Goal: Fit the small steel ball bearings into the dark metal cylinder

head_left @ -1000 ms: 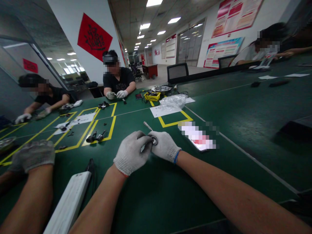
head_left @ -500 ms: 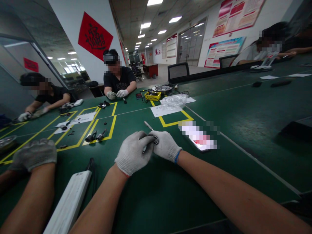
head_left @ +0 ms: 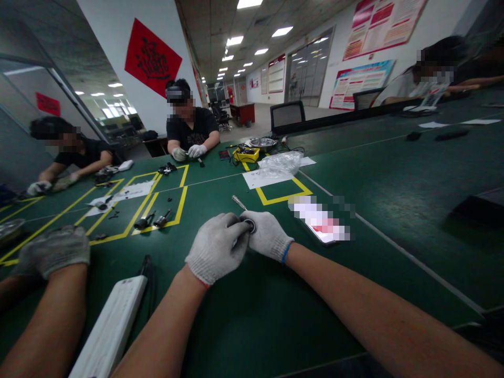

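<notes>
My left hand (head_left: 216, 245), in a white knit glove, is closed with thumb and fingers at a small dark round part (head_left: 252, 226) with a pale metallic ring at its end. From the other side my right hand (head_left: 271, 235), also gloved, is wrapped round the same part. Most of the part is hidden by the fingers, so its exact kind is unclear. A knurled metal rod (head_left: 238, 202) points up and left just beyond the hands; its lower end is hidden, and I cannot tell whether it is held. A lit phone (head_left: 321, 223) lies right of my right hand.
A white power strip (head_left: 112, 325) lies beside my left forearm. A neighbour's gloved hands (head_left: 59, 249) rest farther left. Dark cylindrical tool parts (head_left: 161, 218) lie inside yellow tape. Ahead are a plastic bag (head_left: 280, 164), paper (head_left: 260, 179) and a yellow tray (head_left: 246, 155).
My left fingers have shifted slightly over the round part, and its ring end shows at a slightly different angle. Both hands stay in the same place.
</notes>
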Demonstrator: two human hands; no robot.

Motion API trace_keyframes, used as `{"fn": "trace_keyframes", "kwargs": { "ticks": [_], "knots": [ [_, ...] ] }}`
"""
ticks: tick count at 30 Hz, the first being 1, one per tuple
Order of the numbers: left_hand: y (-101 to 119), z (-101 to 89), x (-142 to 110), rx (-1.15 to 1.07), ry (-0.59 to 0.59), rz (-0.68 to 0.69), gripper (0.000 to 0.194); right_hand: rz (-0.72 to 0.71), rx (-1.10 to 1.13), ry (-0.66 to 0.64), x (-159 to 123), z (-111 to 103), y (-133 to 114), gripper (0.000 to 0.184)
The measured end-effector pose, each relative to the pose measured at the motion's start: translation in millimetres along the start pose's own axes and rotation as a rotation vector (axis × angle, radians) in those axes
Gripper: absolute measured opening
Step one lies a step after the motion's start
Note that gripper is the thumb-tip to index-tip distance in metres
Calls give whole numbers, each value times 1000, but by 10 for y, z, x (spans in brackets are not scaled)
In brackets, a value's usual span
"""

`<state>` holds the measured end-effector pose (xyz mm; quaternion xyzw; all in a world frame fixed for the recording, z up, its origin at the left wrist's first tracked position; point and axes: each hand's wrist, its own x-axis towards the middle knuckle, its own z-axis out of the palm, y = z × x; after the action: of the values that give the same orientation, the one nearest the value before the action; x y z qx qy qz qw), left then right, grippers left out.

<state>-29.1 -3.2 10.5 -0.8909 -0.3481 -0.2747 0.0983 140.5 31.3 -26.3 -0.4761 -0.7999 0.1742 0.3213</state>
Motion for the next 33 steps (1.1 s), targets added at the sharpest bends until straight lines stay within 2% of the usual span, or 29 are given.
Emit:
{"fn": "trace_keyframes", "kwargs": {
  "ticks": [12, 33],
  "knots": [
    [17, -16, -5, 57, -28, 55, 27, 9, 5, -17, -4, -14, -9, 15],
    [29, 84, -44, -20, 97, -24, 17, 24, 6, 5, -6, 24, -7, 12]
  ]
}}
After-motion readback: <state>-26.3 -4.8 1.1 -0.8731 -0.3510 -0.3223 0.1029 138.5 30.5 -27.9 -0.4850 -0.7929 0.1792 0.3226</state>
